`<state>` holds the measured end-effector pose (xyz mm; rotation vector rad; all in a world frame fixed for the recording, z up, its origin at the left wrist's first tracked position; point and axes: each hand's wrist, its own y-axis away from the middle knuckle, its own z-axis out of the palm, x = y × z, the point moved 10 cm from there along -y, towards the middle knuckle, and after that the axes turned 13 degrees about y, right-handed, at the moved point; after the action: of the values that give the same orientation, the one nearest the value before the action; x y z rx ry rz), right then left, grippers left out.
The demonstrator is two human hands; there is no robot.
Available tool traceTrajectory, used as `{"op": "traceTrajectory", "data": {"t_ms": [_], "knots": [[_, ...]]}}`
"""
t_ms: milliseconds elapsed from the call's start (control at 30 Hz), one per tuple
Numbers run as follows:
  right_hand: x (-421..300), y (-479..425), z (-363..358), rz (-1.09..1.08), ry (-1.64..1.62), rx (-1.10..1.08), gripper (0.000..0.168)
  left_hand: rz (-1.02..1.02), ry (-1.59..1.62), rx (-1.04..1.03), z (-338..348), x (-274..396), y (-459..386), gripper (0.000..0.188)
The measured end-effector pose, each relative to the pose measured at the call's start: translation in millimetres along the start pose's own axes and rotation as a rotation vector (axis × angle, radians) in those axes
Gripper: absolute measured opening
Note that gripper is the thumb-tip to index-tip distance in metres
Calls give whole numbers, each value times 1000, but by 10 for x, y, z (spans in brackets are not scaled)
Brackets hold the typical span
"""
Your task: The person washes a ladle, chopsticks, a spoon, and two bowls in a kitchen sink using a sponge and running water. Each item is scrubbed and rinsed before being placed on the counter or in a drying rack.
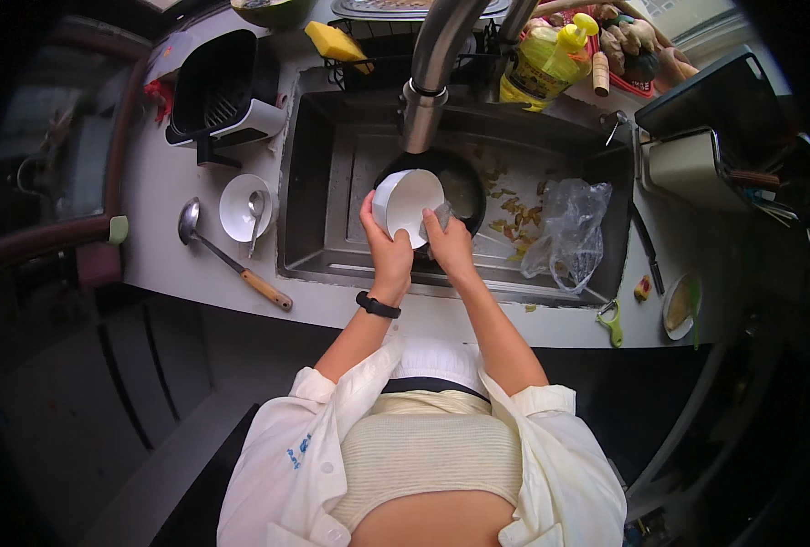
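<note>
A white faceted bowl (415, 197) is held tilted over the sink (350, 164), under the metal faucet (424, 113). My left hand (390, 253) grips its left side, thumb at the near rim. On the bowl's right rim, my right hand (450, 246) pinches a grey cloth or pad (444, 213), with the thumb over the inside edge. Below the bowl sits a dark round pan (470, 181), partly hidden, seemingly with some liquid in it. Scattered peelings (514, 215) and a clear plastic bag (572, 232) lie in the right of the sink.
Left of the sink are a white bowl (234, 213) with a spoon (256, 205), a ladle (224, 256) and an air fryer basket (206, 102). Behind stand a yellow sponge (336, 44) and a yellow pump bottle (542, 68). A knife (646, 243) and green peeler (611, 325) lie right.
</note>
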<state>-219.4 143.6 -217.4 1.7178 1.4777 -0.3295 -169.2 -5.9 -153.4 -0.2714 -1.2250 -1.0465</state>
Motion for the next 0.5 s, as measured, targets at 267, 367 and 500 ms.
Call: {"op": "traceTrajectory", "data": {"t_ms": [267,367,500], "knots": [[-58,303,53,170,-640,-297,27,108,-104,-18,115,105,20,79],[4,108,-49,30,-570,-92,24,209,-251,-62,196,127,66,81],[-166,-101,-503,-193,-60,113,31,158,-336,-109,132,2,88,81]]}}
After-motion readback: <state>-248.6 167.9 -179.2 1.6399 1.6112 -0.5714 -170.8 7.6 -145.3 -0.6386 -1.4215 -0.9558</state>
